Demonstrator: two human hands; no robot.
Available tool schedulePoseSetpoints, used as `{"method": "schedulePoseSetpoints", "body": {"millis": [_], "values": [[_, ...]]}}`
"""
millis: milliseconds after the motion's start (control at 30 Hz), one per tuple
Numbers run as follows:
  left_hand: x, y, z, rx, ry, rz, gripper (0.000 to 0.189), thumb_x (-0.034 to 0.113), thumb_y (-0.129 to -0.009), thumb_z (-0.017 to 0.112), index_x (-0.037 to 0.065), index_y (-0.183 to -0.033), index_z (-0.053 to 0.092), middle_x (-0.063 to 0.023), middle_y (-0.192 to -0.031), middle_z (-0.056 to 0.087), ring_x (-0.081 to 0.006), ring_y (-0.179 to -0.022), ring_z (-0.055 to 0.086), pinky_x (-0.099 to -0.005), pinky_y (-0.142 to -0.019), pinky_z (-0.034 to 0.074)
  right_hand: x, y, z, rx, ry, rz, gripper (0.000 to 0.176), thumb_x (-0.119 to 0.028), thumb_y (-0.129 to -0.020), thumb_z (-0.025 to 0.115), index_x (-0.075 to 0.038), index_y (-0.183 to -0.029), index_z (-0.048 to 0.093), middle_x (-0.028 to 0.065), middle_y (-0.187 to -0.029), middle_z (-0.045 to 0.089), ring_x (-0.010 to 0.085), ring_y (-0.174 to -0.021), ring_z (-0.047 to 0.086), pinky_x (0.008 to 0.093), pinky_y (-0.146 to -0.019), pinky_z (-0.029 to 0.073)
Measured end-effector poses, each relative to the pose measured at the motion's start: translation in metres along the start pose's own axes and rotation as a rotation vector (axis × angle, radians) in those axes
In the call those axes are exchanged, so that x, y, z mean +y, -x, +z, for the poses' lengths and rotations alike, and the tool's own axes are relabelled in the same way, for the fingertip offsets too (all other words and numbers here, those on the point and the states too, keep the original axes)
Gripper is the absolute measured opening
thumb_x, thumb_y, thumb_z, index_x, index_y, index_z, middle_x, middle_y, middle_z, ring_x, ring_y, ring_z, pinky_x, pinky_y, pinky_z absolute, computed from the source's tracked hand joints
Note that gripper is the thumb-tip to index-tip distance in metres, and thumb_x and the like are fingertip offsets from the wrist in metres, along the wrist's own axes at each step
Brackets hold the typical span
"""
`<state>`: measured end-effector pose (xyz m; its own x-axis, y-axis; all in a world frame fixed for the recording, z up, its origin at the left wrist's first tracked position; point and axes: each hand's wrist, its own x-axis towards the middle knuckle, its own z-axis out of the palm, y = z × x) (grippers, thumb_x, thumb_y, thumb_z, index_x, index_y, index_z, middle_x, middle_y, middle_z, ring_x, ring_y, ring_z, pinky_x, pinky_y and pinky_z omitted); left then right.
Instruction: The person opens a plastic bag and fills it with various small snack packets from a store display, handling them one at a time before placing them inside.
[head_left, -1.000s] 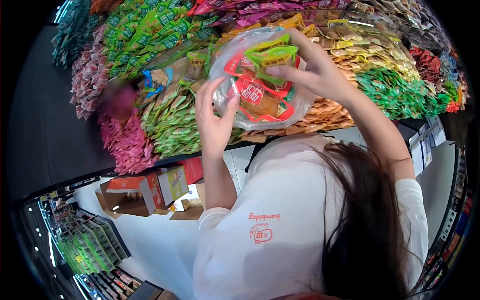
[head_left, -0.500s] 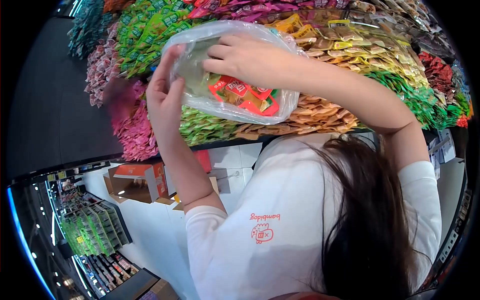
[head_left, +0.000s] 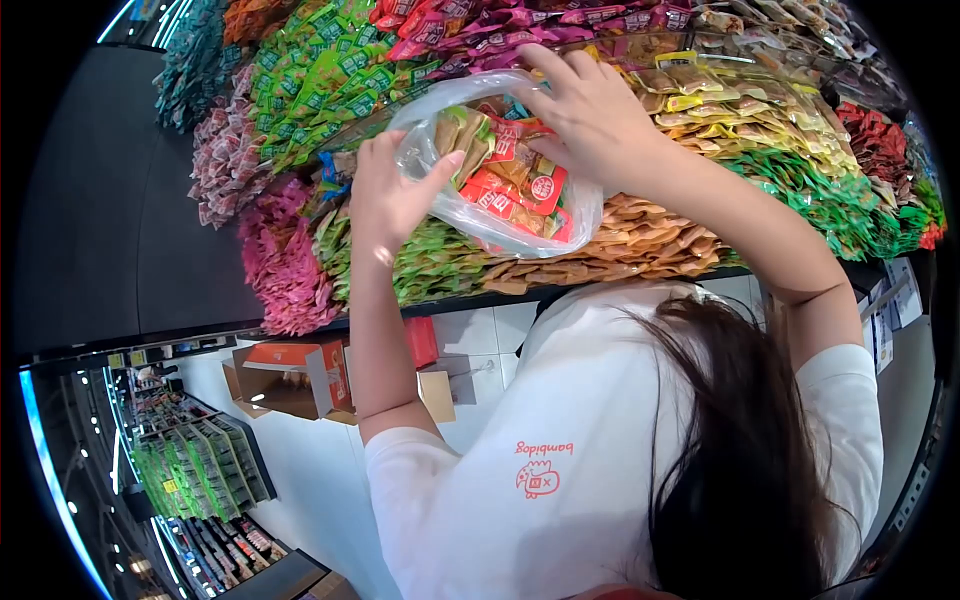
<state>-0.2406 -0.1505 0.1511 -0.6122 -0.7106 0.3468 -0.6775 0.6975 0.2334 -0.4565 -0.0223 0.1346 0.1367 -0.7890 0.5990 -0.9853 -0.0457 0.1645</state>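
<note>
A clear plastic bag [head_left: 520, 225] with several red, orange and green snack packets [head_left: 510, 180] inside hangs in front of a shelf piled with packets. My left hand [head_left: 390, 195] grips the bag's left rim, thumb against the film. On the bag's upper right edge rests my right hand [head_left: 590, 115], its fingers curled over the rim at the opening. Both arms are raised from my white T-shirt [head_left: 520, 500]. Part of the bag's mouth is hidden behind my right hand.
The sloping display holds heaps of packets: green [head_left: 330, 75], pink [head_left: 285, 265], brown [head_left: 640, 235], yellow [head_left: 740, 105], and green again at right [head_left: 840, 195]. Open cardboard boxes [head_left: 300, 375] stand on the white floor below. Another aisle of shelves [head_left: 190, 480] runs at lower left.
My right hand has come out of the bag's inside to its upper right rim. My left hand shifted right along the rim, and the packets now sit higher in the bag.
</note>
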Motion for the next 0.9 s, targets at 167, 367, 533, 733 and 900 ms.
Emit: {"method": "schedulePoseSetpoints", "body": {"millis": [167, 367, 533, 733, 900], "values": [[0.007, -0.010, -0.003, -0.262, 0.102, -0.177, 0.079, 0.052, -0.063, 0.081, -0.004, -0.114, 0.055, -0.0212, -0.098, 0.066, -0.0310, -0.089, 0.065, -0.0383, -0.082, 0.048, 0.008, 0.013, -0.019, -0.442, -0.507, 0.340, 0.071, -0.032, -0.073, 0.074, 0.000, -0.128, 0.043, 0.0226, -0.108, 0.053, 0.0359, -0.096, 0.061, 0.0433, -0.076, 0.052], [-0.029, -0.022, 0.007, -0.668, 0.641, -0.216, 0.047, 0.036, -0.072, 0.081, -0.001, -0.096, 0.065, -0.0023, -0.079, 0.065, -0.0086, -0.068, 0.056, -0.0249, -0.064, 0.045, 0.012, 0.016, 0.007, -0.225, -0.659, 0.327, 0.064, -0.027, -0.075, 0.074, 0.001, -0.126, 0.045, 0.0196, -0.102, 0.057, 0.0344, -0.087, 0.063, 0.0392, -0.079, 0.051], [-0.035, -0.018, -0.009, -0.481, 0.988, -0.316, 0.022, 0.015, -0.082, 0.071, 0.002, -0.098, 0.066, 0.0030, -0.078, 0.063, -0.0030, -0.063, 0.054, -0.0200, -0.057, 0.041, 0.022, -0.009, 0.027, -0.319, -1.360, 0.605, 0.023, -0.018, -0.083, 0.069, -0.001, -0.097, 0.063, 0.0048, -0.083, 0.066, 0.0099, -0.076, 0.061, 0.0262, -0.070, 0.049], [-0.065, -0.029, -0.041, -0.010, 1.322, -0.353, 0.019, 0.009, -0.082, 0.066, 0.002, -0.099, 0.064, 0.0036, -0.075, 0.059, -0.0037, -0.063, 0.051, -0.0192, -0.058, 0.040, 0.008, -0.080, 0.013, -0.043, -1.304, 0.384, 0.020, -0.016, -0.079, 0.069, -0.002, -0.093, 0.067, 0.0047, -0.082, 0.067, 0.0114, -0.073, 0.061, 0.0283, -0.070, 0.050], [-0.082, -0.015, -0.060, 0.118, 1.310, -0.357, 0.015, 0.007, -0.082, 0.064, 0.002, -0.096, 0.062, 0.0033, -0.074, 0.058, -0.0043, -0.060, 0.050, -0.0198, -0.056, 0.039, -0.001, -0.115, 0.038, -0.101, -1.301, 0.255, 0.023, -0.020, -0.078, 0.071, -0.004, -0.094, 0.069, 0.0083, -0.083, 0.069, 0.0144, -0.074, 0.065, 0.0300, -0.071, 0.050]]}}
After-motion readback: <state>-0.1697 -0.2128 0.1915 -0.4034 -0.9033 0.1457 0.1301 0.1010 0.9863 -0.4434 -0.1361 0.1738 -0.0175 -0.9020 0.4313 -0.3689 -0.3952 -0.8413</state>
